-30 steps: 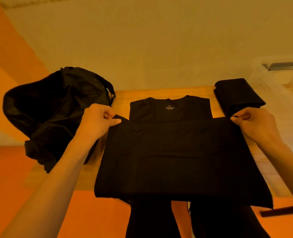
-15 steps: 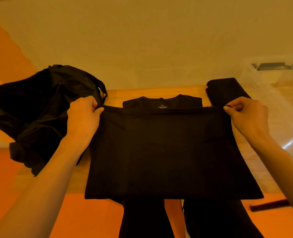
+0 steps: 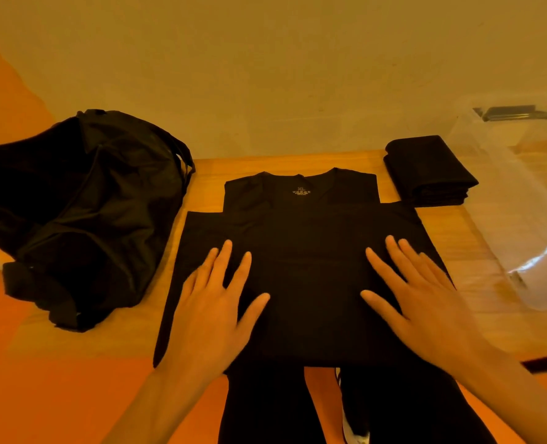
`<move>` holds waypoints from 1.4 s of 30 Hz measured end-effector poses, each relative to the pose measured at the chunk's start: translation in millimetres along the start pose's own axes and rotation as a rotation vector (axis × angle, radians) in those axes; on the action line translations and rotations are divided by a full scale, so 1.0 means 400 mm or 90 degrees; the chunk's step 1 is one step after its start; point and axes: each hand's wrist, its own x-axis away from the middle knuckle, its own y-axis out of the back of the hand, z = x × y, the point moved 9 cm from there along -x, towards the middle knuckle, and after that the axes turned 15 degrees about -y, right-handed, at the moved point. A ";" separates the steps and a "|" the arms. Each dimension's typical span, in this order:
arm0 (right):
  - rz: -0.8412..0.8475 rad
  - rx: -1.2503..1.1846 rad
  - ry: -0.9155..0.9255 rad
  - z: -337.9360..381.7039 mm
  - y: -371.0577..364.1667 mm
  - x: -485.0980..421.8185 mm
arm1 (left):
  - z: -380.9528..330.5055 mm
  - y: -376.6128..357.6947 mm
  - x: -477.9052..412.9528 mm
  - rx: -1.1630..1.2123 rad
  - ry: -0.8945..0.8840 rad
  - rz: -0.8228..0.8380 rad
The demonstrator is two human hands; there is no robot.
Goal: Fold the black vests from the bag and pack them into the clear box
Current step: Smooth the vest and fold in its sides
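Observation:
A black vest (image 3: 304, 251) lies on the wooden table, its lower half folded up over the body, with the neck label showing at the far edge. My left hand (image 3: 214, 302) lies flat on the left part of the fold, fingers spread. On the right part my right hand (image 3: 416, 296) presses flat in the same way. A black bag (image 3: 80, 213) slumps at the table's left. A stack of folded black vests (image 3: 429, 171) sits at the far right, beside the clear box (image 3: 521, 200).
The wooden table (image 3: 208, 171) ends just in front of me, where my dark trouser legs (image 3: 265, 408) and a shoe show below its edge. A pale wall rises right behind the table. The clear box's dark latch (image 3: 521, 113) is at the far right.
Both hands carried the vest's hem up toward the collar, let go of its corners, and now lie flat with spread fingers on the folded cloth.

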 end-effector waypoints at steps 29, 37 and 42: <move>0.041 -0.004 -0.137 0.110 0.143 -0.601 | 0.260 0.001 -0.563 0.253 0.016 -0.022; -0.006 -0.042 -0.091 0.122 0.159 -0.590 | 0.284 -0.008 -0.585 0.354 -0.022 -0.048; -0.125 -0.062 -0.019 0.162 0.165 -0.573 | 0.270 -0.003 -0.577 0.282 -0.055 -0.107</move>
